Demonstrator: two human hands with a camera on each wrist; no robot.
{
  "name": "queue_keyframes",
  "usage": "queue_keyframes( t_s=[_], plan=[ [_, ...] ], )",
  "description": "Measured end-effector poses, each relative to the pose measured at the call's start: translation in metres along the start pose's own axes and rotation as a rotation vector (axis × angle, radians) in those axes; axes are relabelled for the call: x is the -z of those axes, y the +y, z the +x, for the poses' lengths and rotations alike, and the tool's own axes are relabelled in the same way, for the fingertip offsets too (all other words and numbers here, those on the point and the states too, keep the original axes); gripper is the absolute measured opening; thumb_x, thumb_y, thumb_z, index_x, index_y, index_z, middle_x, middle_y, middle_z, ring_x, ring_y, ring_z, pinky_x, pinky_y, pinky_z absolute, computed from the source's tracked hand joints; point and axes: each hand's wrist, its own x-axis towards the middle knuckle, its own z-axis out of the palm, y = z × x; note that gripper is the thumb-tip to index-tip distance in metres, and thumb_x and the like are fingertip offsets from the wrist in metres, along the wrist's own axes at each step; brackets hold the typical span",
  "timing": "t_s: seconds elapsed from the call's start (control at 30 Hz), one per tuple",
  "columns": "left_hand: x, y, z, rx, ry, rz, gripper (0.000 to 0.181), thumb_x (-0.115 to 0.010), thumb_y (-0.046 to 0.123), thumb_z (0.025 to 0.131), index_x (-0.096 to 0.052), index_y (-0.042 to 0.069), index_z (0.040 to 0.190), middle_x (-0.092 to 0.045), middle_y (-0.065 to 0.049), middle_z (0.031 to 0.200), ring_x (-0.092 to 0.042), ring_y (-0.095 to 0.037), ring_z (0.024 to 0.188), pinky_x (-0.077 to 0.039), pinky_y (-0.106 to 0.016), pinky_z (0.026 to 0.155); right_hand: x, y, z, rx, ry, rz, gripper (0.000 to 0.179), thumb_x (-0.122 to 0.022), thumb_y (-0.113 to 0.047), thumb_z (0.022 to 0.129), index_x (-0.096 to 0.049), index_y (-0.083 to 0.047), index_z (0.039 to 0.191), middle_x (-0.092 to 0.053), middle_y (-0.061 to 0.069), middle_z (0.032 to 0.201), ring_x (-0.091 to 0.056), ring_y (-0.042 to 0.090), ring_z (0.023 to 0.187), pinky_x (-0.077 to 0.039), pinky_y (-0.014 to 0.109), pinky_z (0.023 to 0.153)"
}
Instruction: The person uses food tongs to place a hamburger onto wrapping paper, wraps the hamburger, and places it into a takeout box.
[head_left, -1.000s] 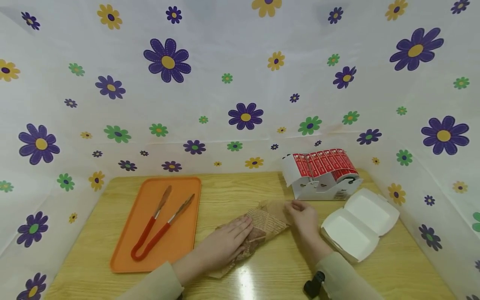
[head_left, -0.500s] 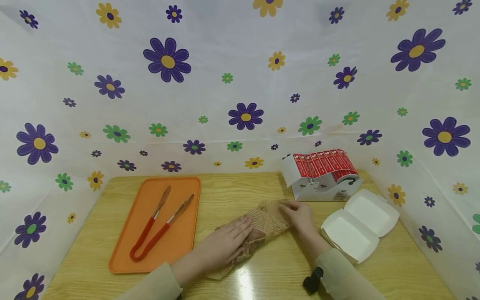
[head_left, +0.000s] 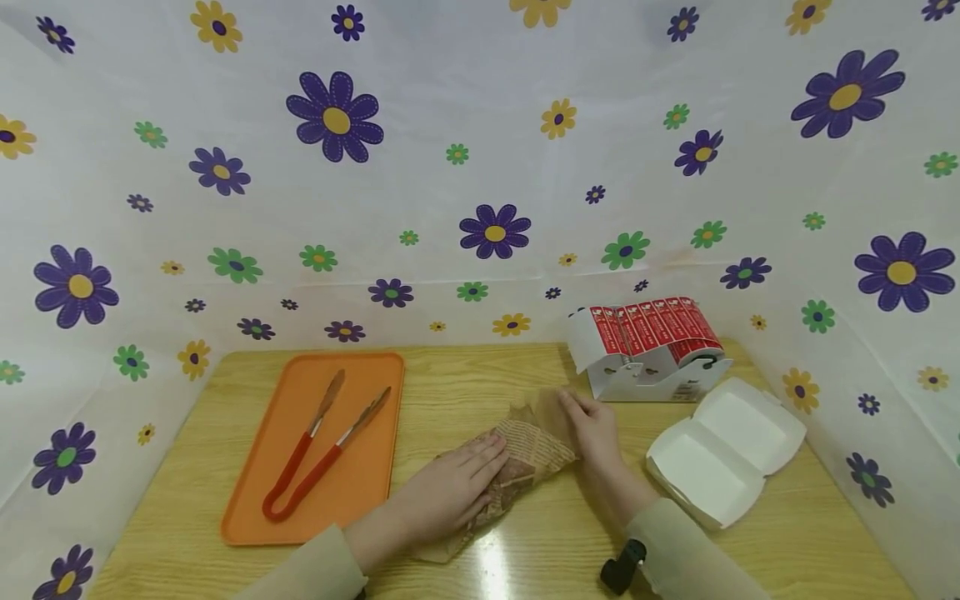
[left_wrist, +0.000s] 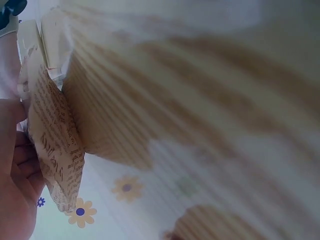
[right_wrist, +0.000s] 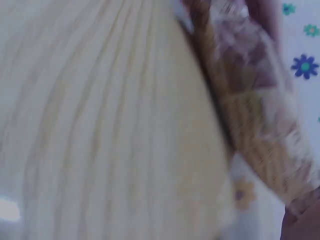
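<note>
A bundle in brown newsprint-patterned wrapping paper (head_left: pixel 534 446) lies aslant on the table; its contents are hidden. My left hand (head_left: pixel 447 482) rests on the bundle's left part with its fingers fairly straight. At the right end, my right hand (head_left: pixel 598 433) pinches the paper's loose edge between thumb and fingers and holds it raised. The left wrist view has the printed paper (left_wrist: pixel 57 140) beside a hand (left_wrist: pixel 20 185) at the left edge. In the right wrist view the wrapped bundle (right_wrist: pixel 255 115) runs down the right side, with part of a hand (right_wrist: pixel 302 225) in the corner.
Red-handled tongs (head_left: pixel 303 462) lie on an orange tray (head_left: pixel 352 492) at the left. An open white clamshell box (head_left: pixel 705 471) sits at the right. Behind it stands a white carton (head_left: pixel 645 350) of red-labelled packets. A flowered curtain (head_left: pixel 420 192) surrounds the wooden table (head_left: pixel 457 375).
My right hand has moved a little left and up, drawing the paper's loose end up and over toward the bundle. My left hand has stayed on the bundle.
</note>
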Motion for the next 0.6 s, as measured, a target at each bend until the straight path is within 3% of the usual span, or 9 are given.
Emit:
queue_keyframes(
  t_s=[0.2, 0.33, 0.43, 0.5, 0.57, 0.6],
  plan=[
    [0.000, 0.000, 0.001, -0.010, 0.008, 0.036, 0.061, -0.054, 0.037, 0.111, -0.045, 0.003, 0.160, -0.045, -0.015, 0.167, -0.044, -0.026, 0.156, -0.039, -0.038, 0.128, -0.006, -0.018, -0.015, -0.028, -0.102, 0.059, 0.038, -0.068, -0.020, 0.106, -0.073, 0.016, 0.117, -0.067, -0.013, 0.078, -0.054, -0.002, 0.071, -0.046, 0.014, 0.060],
    [-0.001, 0.000, 0.001, -0.016, 0.033, 0.051, 0.060, -0.057, 0.038, 0.109, -0.048, 0.004, 0.158, -0.048, -0.014, 0.165, -0.046, -0.025, 0.155, -0.041, -0.038, 0.127, -0.011, -0.027, -0.029, 0.007, -0.155, 0.004, 0.034, -0.065, -0.018, 0.107, -0.076, 0.012, 0.094, -0.062, -0.010, 0.072, -0.051, 0.001, 0.068, -0.043, 0.017, 0.057],
    [-0.004, 0.000, 0.001, -0.013, 0.029, 0.058, 0.061, -0.056, 0.039, 0.110, -0.048, 0.004, 0.159, -0.048, -0.013, 0.165, -0.046, -0.025, 0.155, -0.040, -0.038, 0.128, -0.015, -0.031, -0.039, 0.057, -0.165, -0.046, 0.042, -0.063, -0.017, 0.108, -0.062, 0.003, 0.071, -0.047, -0.008, 0.063, -0.041, 0.004, 0.060, -0.034, 0.019, 0.052],
    [-0.006, -0.001, 0.001, -0.011, 0.022, 0.059, 0.061, -0.055, 0.040, 0.110, -0.047, 0.004, 0.159, -0.047, -0.013, 0.166, -0.045, -0.025, 0.155, -0.039, -0.038, 0.128, -0.018, -0.032, -0.043, 0.089, -0.172, -0.070, 0.044, -0.062, -0.017, 0.108, -0.057, 0.000, 0.068, -0.039, -0.008, 0.061, -0.036, 0.003, 0.057, -0.030, 0.018, 0.051],
    [-0.007, -0.001, 0.001, -0.010, 0.013, 0.063, 0.062, -0.055, 0.040, 0.110, -0.046, 0.005, 0.160, -0.046, -0.013, 0.166, -0.044, -0.025, 0.156, -0.038, -0.038, 0.129, -0.019, -0.031, -0.049, 0.116, -0.194, -0.089, 0.040, -0.061, -0.017, 0.109, -0.064, 0.004, 0.074, -0.038, -0.006, 0.061, -0.035, 0.003, 0.056, -0.029, 0.018, 0.050],
    [-0.008, -0.001, 0.001, -0.010, 0.013, 0.064, 0.062, -0.055, 0.040, 0.110, -0.046, 0.005, 0.160, -0.047, -0.013, 0.166, -0.044, -0.025, 0.156, -0.038, -0.038, 0.129, -0.020, -0.030, -0.051, 0.133, -0.203, -0.110, 0.037, -0.061, -0.017, 0.109, -0.070, 0.005, 0.080, -0.047, -0.005, 0.062, -0.041, 0.002, 0.059, -0.034, 0.016, 0.052]
  ],
)
